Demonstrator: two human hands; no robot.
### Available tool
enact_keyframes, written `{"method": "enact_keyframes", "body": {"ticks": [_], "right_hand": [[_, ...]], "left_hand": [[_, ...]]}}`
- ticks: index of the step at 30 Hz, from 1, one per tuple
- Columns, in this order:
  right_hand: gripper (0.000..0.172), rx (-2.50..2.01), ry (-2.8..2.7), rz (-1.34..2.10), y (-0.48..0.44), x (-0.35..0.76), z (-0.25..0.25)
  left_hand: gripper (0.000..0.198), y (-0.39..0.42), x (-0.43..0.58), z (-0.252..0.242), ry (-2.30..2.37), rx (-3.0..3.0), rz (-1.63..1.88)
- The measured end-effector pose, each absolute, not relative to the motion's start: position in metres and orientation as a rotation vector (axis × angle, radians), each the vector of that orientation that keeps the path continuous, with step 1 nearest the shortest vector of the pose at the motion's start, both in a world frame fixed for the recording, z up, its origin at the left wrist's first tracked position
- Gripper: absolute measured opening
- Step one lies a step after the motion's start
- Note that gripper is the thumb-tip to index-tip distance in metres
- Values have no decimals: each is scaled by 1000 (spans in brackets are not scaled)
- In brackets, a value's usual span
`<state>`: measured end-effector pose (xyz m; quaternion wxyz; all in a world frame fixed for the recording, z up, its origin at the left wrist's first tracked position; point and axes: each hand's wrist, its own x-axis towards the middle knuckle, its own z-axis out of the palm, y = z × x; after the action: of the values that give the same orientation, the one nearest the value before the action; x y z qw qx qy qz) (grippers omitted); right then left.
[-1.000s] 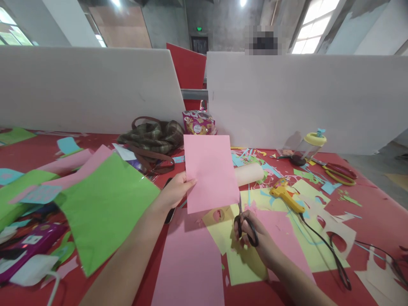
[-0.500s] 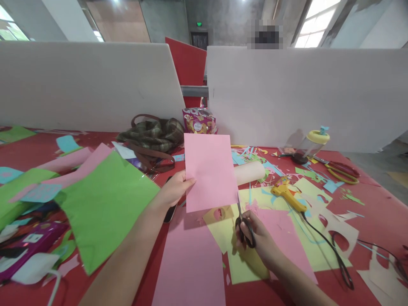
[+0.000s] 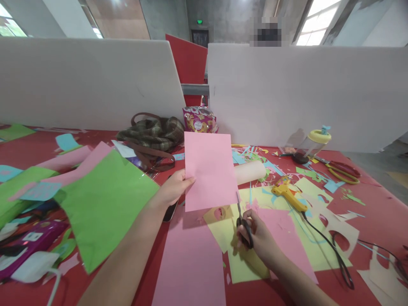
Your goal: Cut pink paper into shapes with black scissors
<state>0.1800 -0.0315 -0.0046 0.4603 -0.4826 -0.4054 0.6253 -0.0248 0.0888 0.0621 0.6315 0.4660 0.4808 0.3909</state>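
A sheet of pink paper (image 3: 210, 170) is held up above the table, pinched at its left edge by my left hand (image 3: 174, 187). My right hand (image 3: 257, 236) grips black-handled scissors (image 3: 245, 231), fingers in the loops. The blade tips point up at the sheet's lower right corner; whether they touch it I cannot tell. Below the raised sheet lies a larger pink sheet (image 3: 191, 263). Yellow paper (image 3: 244, 267) and another pink sheet (image 3: 280, 231) are under my right hand. A dark phone (image 3: 170, 212) shows partly behind my left wrist.
A yellow glue gun (image 3: 290, 194) with a black cord lies at right, near a white roll (image 3: 250, 171), large scissors (image 3: 344, 170) and a clear bottle (image 3: 310, 146). Green paper (image 3: 108, 212) and a purple power strip (image 3: 38, 238) are left. A plaid bag (image 3: 156, 134) sits before white panels (image 3: 95, 85).
The scissors have shifted very slightly and their handles look closer together. The pink sheet and my left hand stay nearly in place.
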Motion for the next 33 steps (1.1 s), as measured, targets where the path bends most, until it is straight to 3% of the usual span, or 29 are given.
{"method": "enact_keyframes", "body": {"ticks": [33], "right_hand": [[27,-972,-974,1666,-31,188,7]], "left_hand": [[27,87,-27,65,1036,1109,867]]}}
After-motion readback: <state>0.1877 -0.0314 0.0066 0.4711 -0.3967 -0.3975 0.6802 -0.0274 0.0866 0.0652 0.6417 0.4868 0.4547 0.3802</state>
